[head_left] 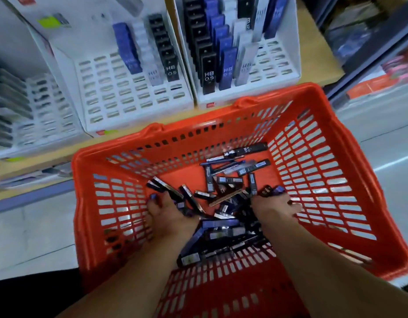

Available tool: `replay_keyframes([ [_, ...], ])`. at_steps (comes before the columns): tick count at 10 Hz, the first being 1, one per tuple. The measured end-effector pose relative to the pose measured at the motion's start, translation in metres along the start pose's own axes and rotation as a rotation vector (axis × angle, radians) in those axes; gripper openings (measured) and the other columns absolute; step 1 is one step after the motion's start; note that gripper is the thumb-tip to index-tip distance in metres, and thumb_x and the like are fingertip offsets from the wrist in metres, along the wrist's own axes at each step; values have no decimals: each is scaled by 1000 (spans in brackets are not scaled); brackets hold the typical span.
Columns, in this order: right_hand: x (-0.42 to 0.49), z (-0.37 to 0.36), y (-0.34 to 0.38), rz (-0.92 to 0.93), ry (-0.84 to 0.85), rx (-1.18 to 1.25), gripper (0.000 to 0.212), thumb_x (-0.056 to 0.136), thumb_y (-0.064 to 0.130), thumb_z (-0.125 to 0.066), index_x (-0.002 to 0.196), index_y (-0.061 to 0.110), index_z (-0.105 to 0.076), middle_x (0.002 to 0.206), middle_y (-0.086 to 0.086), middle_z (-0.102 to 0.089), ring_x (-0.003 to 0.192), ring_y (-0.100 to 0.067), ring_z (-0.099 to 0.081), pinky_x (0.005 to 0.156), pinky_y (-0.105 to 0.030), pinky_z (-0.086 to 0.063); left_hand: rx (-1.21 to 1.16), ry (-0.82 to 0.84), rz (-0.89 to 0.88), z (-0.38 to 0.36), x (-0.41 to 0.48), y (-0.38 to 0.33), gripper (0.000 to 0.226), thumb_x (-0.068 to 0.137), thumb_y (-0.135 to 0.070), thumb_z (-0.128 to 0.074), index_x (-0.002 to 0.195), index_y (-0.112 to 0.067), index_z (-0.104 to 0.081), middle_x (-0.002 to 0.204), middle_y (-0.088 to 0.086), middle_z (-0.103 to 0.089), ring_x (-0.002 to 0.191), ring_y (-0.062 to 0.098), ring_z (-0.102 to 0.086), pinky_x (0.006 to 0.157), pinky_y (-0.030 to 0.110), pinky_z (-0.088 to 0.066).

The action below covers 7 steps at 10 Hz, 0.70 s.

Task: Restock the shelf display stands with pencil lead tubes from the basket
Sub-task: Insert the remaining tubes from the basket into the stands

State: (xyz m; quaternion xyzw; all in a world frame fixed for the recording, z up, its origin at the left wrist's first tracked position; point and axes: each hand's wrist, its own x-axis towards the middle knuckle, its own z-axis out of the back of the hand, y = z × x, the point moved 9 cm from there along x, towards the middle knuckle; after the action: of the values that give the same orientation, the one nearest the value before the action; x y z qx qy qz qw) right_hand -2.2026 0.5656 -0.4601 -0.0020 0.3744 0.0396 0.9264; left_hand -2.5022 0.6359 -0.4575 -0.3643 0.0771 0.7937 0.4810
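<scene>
Two hands are down in the orange basket [336, 120], both in among the pencil lead tubes [223, 235]. The left hand [168, 214] is on the left side of the basket floor with its fingers curled, gripping a fan of dark tubes that stick out past the knuckles. The right hand [275, 208] is near the right wall, fingers curled too, with a couple of dark tube ends poking up at the fingertips. Motion blur means I can't count the tubes in either grip. Most tubes lie heaped between the two wrists in a black and blue mix. A looser scatter runs toward the far wall, including one black tube marked HB 0.5. The basket sits just in front of the wooden shelf [313, 49], its far rim close to the stands. The left display stand [134, 99] is white with a slotted grid. It has three partial rows at the back right (blue, clear/white, black) and its front and left slots are open. The right display stand [290, 72] is fuller, with long black, blue and white rows on its left side and open slots at the right front. A third stand [44, 106] at far left holds grey items, too blurred to read. Grey floor [26, 226] shows on both sides of the basket.
</scene>
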Motion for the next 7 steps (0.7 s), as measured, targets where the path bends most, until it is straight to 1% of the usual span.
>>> replay_keyframes([
  [1, 0, -14, 18, 156, -29, -38, 94, 85, 56, -72, 156, 23, -20, 156, -16, -18, 142, -46, -29, 118, -59, -30, -36, -40, -76, -2, 11, 1, 109, 71, -48, -88, 157, -29, -23, 155, 9, -23, 139, 37, -31, 111, 48, -43],
  [2, -2, -18, 29, 268, -80, 46, 114, 61, 69, -77, 151, 36, -14, 153, -12, -22, 144, -47, -28, 116, -67, -30, -4, -49, -173, -2, 12, 2, 118, 67, -52, -90, 159, -28, -21, 154, 9, -29, 139, 35, -38, 110, 47, -44],
  [3, 5, -17, 16, 103, -75, 168, 137, 48, 78, -83, 155, 31, -10, 154, -16, -26, 145, -47, -29, 116, -66, -31, 112, -28, -179, -6, 5, 2, 132, 56, -76, -83, 158, -27, -15, 154, 5, -21, 142, 31, -30, 112, 43, -41],
  [4, 3, -19, 4, -89, -21, 85, 162, 32, 104, -62, 157, 12, -15, 156, -21, -29, 146, -43, -31, 118, -58, -32, 169, 3, -176, -16, -6, 0, 141, 43, -86, -79, 154, -29, -13, 148, 4, -22, 135, 29, -28, 109, 41, -40],
  [5, 21, -31, 12, -158, 24, 180, 182, -1, 108, -51, 153, 15, -23, 150, -17, -40, 140, -42, -41, 112, -58, -40, 192, -6, -175, -18, -5, -7, 142, 40, -81, -85, 151, -30, -13, 142, 3, -26, 130, 28, -30, 105, 40, -37],
  [6, 76, -66, 10, -196, 133, 395, 171, -9, 96, -70, 141, 22, -31, 124, -11, -56, 116, -38, -59, 94, -57, -53, 144, -1, -213, -19, 8, -25, 125, 46, -65, -93, 144, -33, -23, 141, 0, -35, 131, 27, -34, 103, 42, -38],
  [7, 74, -79, 34, 16, 354, 547, 117, 30, 76, -95, 127, 23, -56, 118, -10, -73, 93, -28, -76, 75, -48, -61, 77, 59, -275, -26, 22, -43, 107, 59, -41, -97, 144, -26, -33, 139, 4, -47, 127, 30, -40, 101, 42, -41],
])
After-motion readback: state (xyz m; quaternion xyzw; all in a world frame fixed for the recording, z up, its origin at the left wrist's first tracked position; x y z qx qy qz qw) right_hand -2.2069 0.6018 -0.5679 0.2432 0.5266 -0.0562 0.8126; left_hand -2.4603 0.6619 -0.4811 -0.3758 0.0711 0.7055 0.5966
